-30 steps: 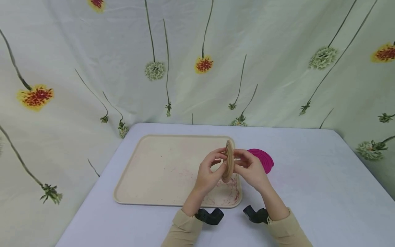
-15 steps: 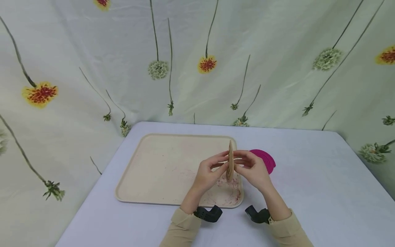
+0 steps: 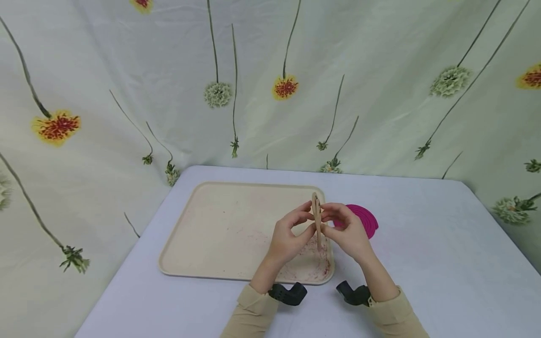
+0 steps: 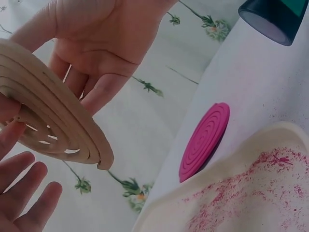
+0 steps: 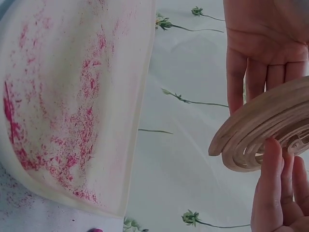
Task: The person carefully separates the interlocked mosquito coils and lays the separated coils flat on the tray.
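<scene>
A brown spiral coil [image 3: 317,223], flat and round like a disc, stands nearly edge-on between the two hands above the tray's right side. My left hand [image 3: 286,240] pinches it from the left with thumb and fingers. From the other side my right hand [image 3: 348,234] holds it with the thumb and fingertips. In the left wrist view, the coil [image 4: 63,104] shows its winding bands, with light passing through gaps between some of them. The right wrist view shows its loose outer end on the coil [image 5: 239,145]. A magenta spiral disc [image 3: 364,221] lies beside the tray, partly behind the right hand.
A cream tray [image 3: 211,225] lies on the white-covered table [image 3: 431,244]. Magenta crumbs [image 5: 89,87] are scattered over its near right corner. Black wrist cameras [image 3: 289,294] are strapped to both wrists. A flower-printed curtain [image 3: 380,56] hangs behind the table.
The coil has turned between the hands, from showing part of its face to nearly edge-on, and its top now shows a narrow gap. The fingers have shifted slightly; the magenta disc stays put.
</scene>
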The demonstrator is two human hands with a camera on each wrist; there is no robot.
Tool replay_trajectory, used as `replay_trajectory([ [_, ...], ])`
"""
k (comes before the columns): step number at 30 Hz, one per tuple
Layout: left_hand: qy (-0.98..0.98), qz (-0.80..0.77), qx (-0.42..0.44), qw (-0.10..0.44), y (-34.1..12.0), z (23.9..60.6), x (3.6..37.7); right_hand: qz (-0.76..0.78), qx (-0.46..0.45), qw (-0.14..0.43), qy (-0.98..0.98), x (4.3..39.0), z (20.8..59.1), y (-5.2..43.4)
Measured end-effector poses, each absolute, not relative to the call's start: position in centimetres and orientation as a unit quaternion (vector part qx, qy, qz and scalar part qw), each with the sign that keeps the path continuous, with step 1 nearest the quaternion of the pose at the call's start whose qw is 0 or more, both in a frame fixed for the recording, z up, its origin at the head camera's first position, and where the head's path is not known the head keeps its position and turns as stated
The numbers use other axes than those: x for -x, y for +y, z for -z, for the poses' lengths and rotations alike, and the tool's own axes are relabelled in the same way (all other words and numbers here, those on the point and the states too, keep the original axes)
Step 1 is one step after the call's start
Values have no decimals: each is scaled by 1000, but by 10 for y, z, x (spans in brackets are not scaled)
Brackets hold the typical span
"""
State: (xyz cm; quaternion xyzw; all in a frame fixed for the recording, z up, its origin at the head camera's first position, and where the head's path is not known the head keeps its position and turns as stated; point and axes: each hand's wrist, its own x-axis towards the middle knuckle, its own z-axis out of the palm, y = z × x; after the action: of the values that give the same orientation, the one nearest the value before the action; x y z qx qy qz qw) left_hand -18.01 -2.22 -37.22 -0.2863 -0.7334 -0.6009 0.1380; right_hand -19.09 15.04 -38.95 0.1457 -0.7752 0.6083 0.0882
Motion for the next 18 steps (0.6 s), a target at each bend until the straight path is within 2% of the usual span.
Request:
replay_trajectory([
  [12,-684,671,250,139,-16,385,187,-646,-144,63,-747,191,389,148],
  [18,-660,699,254,103,-17,382,185,-655,-140,55,-741,191,390,147],
])
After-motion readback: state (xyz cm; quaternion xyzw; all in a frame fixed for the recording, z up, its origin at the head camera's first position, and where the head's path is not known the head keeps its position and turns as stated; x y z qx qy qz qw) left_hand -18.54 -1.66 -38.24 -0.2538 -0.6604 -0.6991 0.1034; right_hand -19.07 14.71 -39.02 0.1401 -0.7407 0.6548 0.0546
